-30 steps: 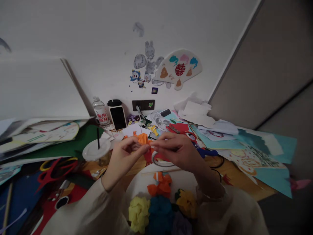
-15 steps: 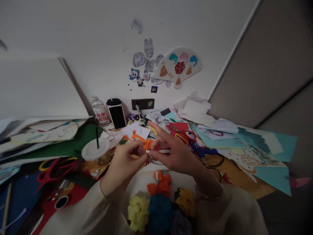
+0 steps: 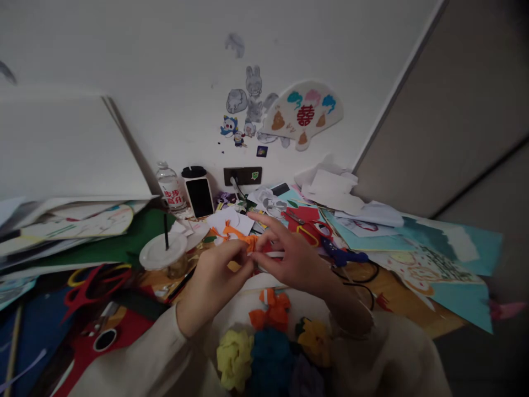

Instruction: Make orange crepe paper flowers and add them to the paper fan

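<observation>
My left hand (image 3: 214, 285) pinches a bunch of orange crepe paper (image 3: 248, 241), whose thin strip trails away to the upper left. My right hand (image 3: 294, 259) is close beside it with its fingers spread, and its thumb and fingers hold a white strip of tape (image 3: 273, 254). The tape's roll looks mostly hidden behind that hand. Below my hands, a white dish (image 3: 235, 304) holds crumpled paper balls: yellow (image 3: 235, 359), blue (image 3: 270, 358), orange (image 3: 270, 315) and golden (image 3: 314, 343).
A lidded plastic cup with a black straw (image 3: 163, 251) stands left of my hands. Red scissors (image 3: 311, 231) lie beyond them. Coloured paper sheets (image 3: 433, 270) cover the desk. A bottle (image 3: 169, 187) and a black phone-like device (image 3: 199, 197) stand by the wall.
My right hand has spread its fingers and moved slightly from the orange paper, and the tape roll is now largely hidden. My left hand sits a little lower, with the orange paper still pinched.
</observation>
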### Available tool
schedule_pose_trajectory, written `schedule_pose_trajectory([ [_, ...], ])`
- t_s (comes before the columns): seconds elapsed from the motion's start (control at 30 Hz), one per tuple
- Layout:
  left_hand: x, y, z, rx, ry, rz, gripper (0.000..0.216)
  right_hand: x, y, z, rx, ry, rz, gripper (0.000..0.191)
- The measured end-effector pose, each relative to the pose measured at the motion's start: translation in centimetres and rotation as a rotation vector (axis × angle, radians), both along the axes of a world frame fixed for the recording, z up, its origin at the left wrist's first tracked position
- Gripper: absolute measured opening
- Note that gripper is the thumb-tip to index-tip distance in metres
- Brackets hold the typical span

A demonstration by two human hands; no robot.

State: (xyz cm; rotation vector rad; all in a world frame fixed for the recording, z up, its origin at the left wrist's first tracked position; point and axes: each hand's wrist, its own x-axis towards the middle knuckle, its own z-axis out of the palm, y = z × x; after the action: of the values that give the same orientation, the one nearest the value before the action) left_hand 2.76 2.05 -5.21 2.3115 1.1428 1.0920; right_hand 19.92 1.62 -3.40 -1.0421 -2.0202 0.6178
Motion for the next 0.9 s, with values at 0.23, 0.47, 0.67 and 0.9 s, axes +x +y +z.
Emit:
schedule_pose_trajectory([
  [0.23,0.1,-0.3,0.4,0.012,-0.068,-0.098,0.012,0.2,-0.2,0.4,0.043,0.013,-0.1,0.057],
  [0.47,0.1,-0.3,0.5,0.034,-0.102,-0.115,0.022,0.4,-0.2,0.9,-0.009,0.096,-0.112,0.035],
  [0.67,-0.2,0.0,0.2,0.051,-0.199,-0.193,0.023,0.3,-0.8,0.9,0.0,0.228,-0.07,0.014],
  [0.9,-0.6,0.3,0.0,0.08,-0.212,-0.254,0.021,0.5,-1.7,1.3,0.058,0.17,-0.107,0.019],
])
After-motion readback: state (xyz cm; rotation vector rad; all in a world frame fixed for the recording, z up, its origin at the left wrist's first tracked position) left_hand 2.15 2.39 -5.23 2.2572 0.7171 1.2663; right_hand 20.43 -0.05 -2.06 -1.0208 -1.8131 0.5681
